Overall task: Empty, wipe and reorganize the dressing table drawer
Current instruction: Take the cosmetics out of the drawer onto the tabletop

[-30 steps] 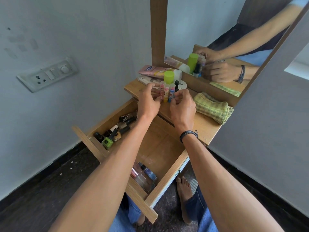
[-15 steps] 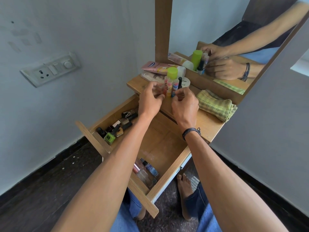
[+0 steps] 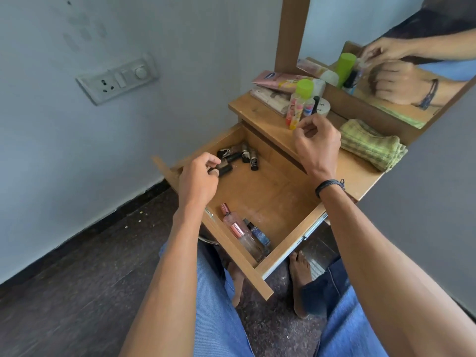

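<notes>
- Left hand (image 3: 198, 181): fingers curled, thumb and fingertips pinching a small dark nail-polish bottle (image 3: 223, 169) in the far left corner of the drawer.
- Small dark nail-polish bottle: judged light, rigid and smooth, probably glass, so breakable if dropped. Best held across the body, with the cap kept up.
- Cluster of dark squat bottles and tubes (image 3: 246, 155): lying tumbled just beyond the held bottle, several touching. Likely to roll, so best lifted one or two at a time.
- Open light-wood drawer (image 3: 270, 191): pulled fully out, with a pale smudge on the bare floor panel.
- Clear glass perfume bottles with pink caps (image 3: 239, 229): lying along the front wall beside a small blue bottle (image 3: 258, 234). Judged heavier, slippery and fragile. Grip the body, not the cap.
- Right hand (image 3: 316, 143): loosely curled and holding nothing, above the wooden table top (image 3: 268, 124) near the upright lip-balm sticks (image 3: 295, 110).
- Folded green checked cloth (image 3: 373, 145): soft, lying on the table top within reach for wiping.
</notes>
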A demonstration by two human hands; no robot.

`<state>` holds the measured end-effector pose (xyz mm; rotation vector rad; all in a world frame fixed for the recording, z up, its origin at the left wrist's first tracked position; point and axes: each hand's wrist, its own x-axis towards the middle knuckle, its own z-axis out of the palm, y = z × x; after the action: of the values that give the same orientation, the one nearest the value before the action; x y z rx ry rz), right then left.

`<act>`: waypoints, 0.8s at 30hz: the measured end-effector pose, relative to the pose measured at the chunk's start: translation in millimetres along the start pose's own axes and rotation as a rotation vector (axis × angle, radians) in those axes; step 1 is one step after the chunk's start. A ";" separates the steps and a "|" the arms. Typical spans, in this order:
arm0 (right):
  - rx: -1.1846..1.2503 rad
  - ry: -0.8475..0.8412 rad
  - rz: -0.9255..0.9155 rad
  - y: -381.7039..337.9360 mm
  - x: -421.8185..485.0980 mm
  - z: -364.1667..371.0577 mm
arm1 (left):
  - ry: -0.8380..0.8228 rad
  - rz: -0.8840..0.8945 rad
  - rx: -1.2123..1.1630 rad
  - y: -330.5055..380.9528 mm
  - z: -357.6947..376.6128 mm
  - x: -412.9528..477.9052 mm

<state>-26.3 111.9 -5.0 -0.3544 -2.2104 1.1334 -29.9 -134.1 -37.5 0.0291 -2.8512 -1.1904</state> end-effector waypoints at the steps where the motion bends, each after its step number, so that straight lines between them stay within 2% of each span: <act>1: 0.001 -0.007 -0.003 -0.5 -0.8 -0.1 | 0.002 0.004 0.019 0.0 0.8 -1.4; 5: -0.025 -0.076 -0.060 -2.3 -3.7 -1.5 | 0.113 0.036 0.082 -1.8 5.7 -7.6; 8: -0.112 -0.149 -0.217 -4.4 -14.5 -3.3 | 0.217 0.026 0.027 -4.6 5.4 -8.0; 10: -0.177 -0.234 -0.343 -6.7 -33.2 1.9 | 0.257 0.024 -0.009 -4.8 3.7 -7.7; 12: -0.239 -0.387 -0.402 -8.7 -59.7 14.6 | 0.254 0.027 -0.004 -6.0 3.9 -6.5; 14: -0.320 -0.594 -0.372 -9.6 -87.1 30.7 | 0.228 0.021 0.029 -7.7 5.1 -6.1; 17: -0.362 -0.840 -0.224 -5.2 -116.4 51.9 | 0.211 0.023 0.072 -9.6 6.6 -5.3; 20: -0.325 -0.951 -0.077 1.3 -127.5 64.1 | 0.194 0.037 0.108 -9.7 6.4 -5.2; 24: -0.254 -0.973 0.010 5.9 -126.8 67.3 | 0.150 0.071 0.182 -10.9 5.8 -4.5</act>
<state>28.4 10.3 -90.6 0.1404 -3.2072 1.1661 -25.8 -137.5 -49.4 0.0236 -2.7925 -0.8732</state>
